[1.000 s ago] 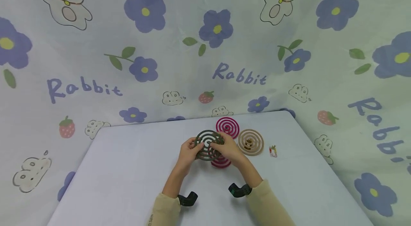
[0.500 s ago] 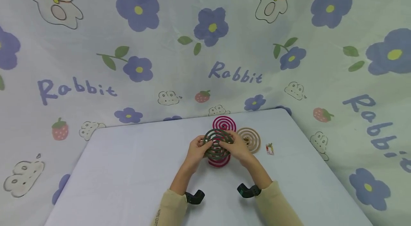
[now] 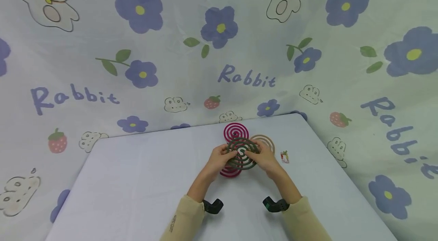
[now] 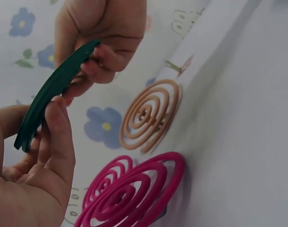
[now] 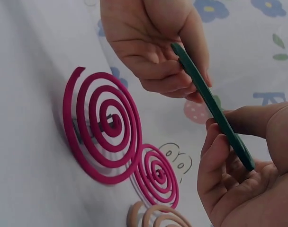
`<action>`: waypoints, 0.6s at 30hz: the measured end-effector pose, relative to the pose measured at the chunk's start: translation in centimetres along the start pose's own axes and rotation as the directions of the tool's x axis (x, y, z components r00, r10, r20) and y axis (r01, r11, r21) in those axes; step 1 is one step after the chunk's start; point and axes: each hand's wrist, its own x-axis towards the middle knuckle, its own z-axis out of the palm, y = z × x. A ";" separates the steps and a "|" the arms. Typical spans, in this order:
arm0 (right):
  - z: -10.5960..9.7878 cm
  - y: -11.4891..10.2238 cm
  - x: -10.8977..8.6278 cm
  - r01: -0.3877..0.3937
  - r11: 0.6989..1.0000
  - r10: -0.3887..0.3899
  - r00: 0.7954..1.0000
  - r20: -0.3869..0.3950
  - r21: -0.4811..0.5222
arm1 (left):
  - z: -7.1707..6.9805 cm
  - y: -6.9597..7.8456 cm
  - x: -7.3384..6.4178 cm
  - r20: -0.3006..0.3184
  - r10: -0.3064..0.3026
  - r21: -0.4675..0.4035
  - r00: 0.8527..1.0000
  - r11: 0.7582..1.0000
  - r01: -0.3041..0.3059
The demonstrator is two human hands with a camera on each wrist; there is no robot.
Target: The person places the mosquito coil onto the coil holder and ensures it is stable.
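Both hands hold a dark green spiral coil (image 3: 242, 153) flat above the table, the left hand (image 3: 219, 159) pinching its left edge and the right hand (image 3: 266, 158) its right edge. In the wrist views the green coil (image 4: 54, 94) (image 5: 210, 104) shows edge-on between thumbs and fingers. Under it on the table lies a pink coil (image 3: 229, 173) (image 5: 103, 125). A second pink coil (image 3: 236, 131) lies behind, and a tan coil (image 3: 266, 140) (image 4: 151, 116) is partly hidden by the green one.
A small red and white packet (image 3: 284, 156) lies right of the tan coil. The pale table (image 3: 137, 180) ends at a far edge against a flower-and-rabbit cloth backdrop (image 3: 219, 43). Black wrist cameras (image 3: 212, 206) sit on both forearms.
Both hands have carried the green coil to the right, so it now overlaps the tan coil. The lower pink coil shows more on the left.
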 end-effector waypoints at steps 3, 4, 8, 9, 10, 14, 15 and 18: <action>-0.7 0.3 -0.1 -0.017 1.000 0.017 1.000 0.000 0.021 | 0.5 -0.2 0.4 0.024 -0.014 -0.005 1.000 1.000 0.014; -0.9 0.4 -0.2 -0.022 0.999 0.022 1.000 -0.002 0.027 | 0.7 -0.2 0.6 0.032 -0.016 -0.012 0.999 1.000 0.016; -1.8 0.9 -0.1 -0.021 0.999 0.021 1.000 -0.016 0.026 | 1.4 -0.2 1.1 0.054 -0.023 -0.033 0.998 0.999 0.024; -2.0 1.0 -0.1 -0.022 1.000 0.022 0.999 -0.025 0.017 | 1.6 -0.2 1.3 0.056 -0.023 -0.032 0.998 0.999 0.025; -2.2 1.1 -0.1 -0.022 1.000 0.022 0.999 -0.030 0.017 | 1.8 -0.1 1.4 0.057 -0.025 -0.032 0.998 0.999 0.027; -3.0 1.6 -0.1 -0.025 1.000 0.026 0.999 -0.047 0.017 | 2.7 -0.1 2.0 0.053 -0.036 -0.036 0.998 0.999 0.038; -3.1 1.7 -0.2 -0.029 0.999 0.030 0.998 -0.051 0.021 | 3.0 -0.2 2.1 0.050 -0.042 -0.043 0.998 0.998 0.044; -3.5 2.0 -0.4 -0.038 0.999 0.040 0.997 -0.070 0.035 | 3.8 -0.2 2.3 0.032 -0.060 -0.068 0.998 0.996 0.062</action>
